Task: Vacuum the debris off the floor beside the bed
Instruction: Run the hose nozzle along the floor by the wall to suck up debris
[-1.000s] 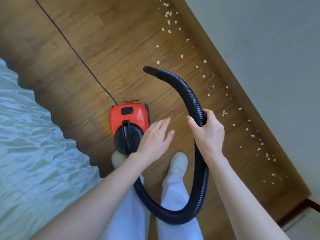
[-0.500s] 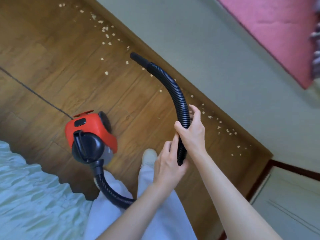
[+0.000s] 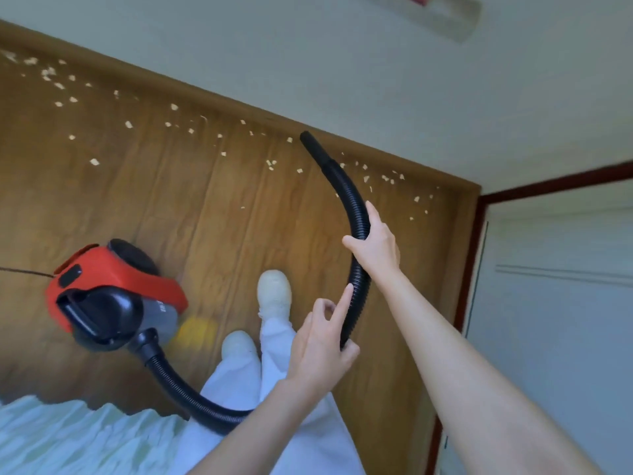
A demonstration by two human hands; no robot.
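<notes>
A red and black vacuum cleaner [image 3: 113, 296] sits on the wooden floor [image 3: 205, 217] at the left. Its black ribbed hose [image 3: 352, 207] loops behind my legs and rises to a nozzle [image 3: 310, 142] held above the floor near the wall. My right hand [image 3: 376, 248] grips the hose midway up. Lower down, my left hand [image 3: 322, 344] holds the hose between thumb and fingers, with the index finger laid straight along it. Pale debris bits [image 3: 270, 164] lie scattered along the skirting.
A pale wall [image 3: 342, 63] runs along the debris strip. A door with a dark red frame [image 3: 479, 234] stands at the right. The bed's light cover [image 3: 68, 437] fills the bottom left. The vacuum's cord [image 3: 24, 270] trails left. My white shoes [image 3: 274, 293] stand mid-floor.
The view has swung right toward the door. The hose nozzle now points at the debris near the corner. My left hand has slid lower down the hose, apart from the right.
</notes>
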